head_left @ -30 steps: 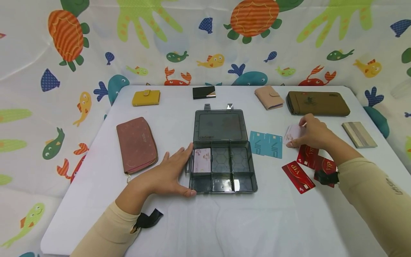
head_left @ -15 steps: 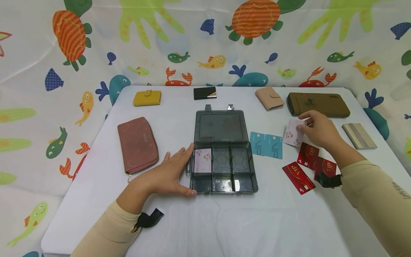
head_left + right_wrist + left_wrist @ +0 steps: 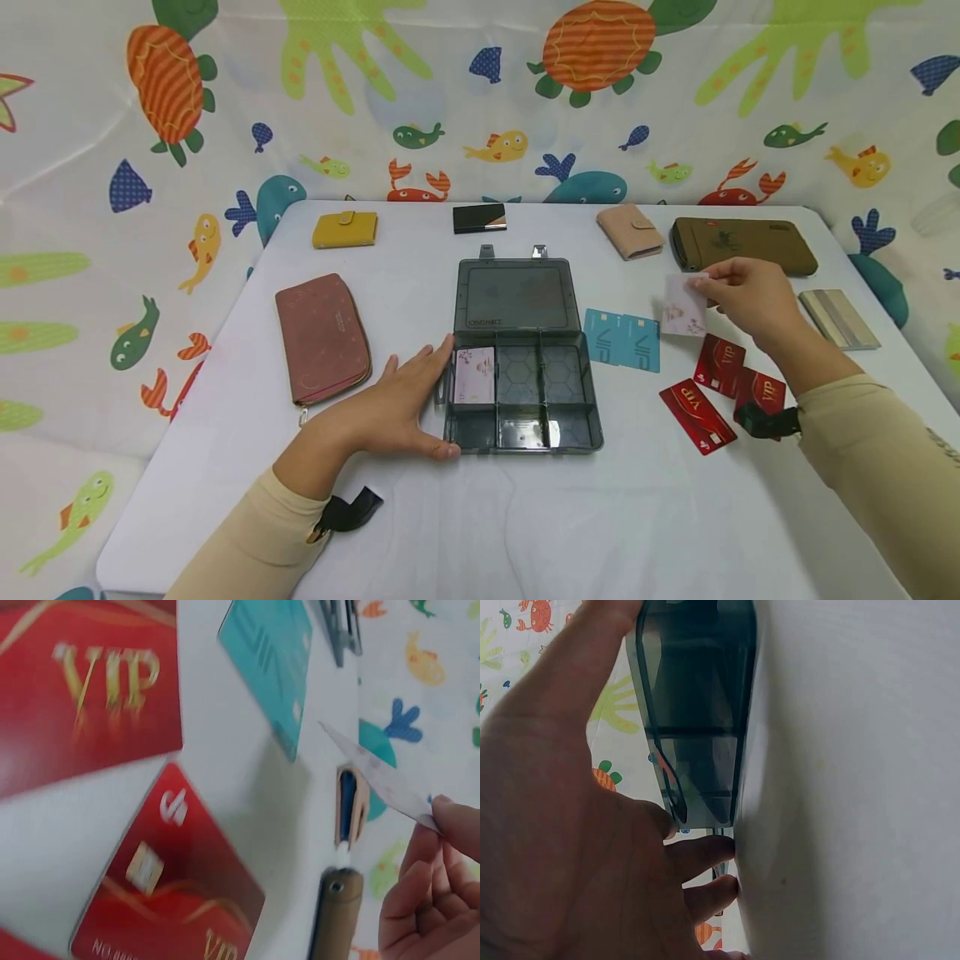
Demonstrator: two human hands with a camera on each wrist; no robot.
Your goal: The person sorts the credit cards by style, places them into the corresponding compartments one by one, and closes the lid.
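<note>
Pinched between thumb and fingers of my right hand (image 3: 750, 296) is a pale pink card (image 3: 684, 307), seen nearly edge-on in the right wrist view and raised off the table. Below it lie several red VIP cards (image 3: 697, 415), and to its left two overlapping teal cards (image 3: 622, 340). My left hand (image 3: 393, 408) rests with spread, straight fingers along the left side of a dark translucent compartment box (image 3: 517, 410). The box's lid (image 3: 513, 293) is folded back. Another pale pink card (image 3: 474, 375) lies in its upper left compartment.
A brown zip wallet (image 3: 322, 337) lies at the left. Along the back are a yellow wallet (image 3: 345, 230), a black card case (image 3: 478, 218), a pink wallet (image 3: 630, 232) and an olive zip wallet (image 3: 742, 246). A beige striped wallet (image 3: 838, 318) lies far right.
My right hand has lifted the pale pink card off the table, tilting it up; it was lying near the red cards. The left hand and the box stay in place.
</note>
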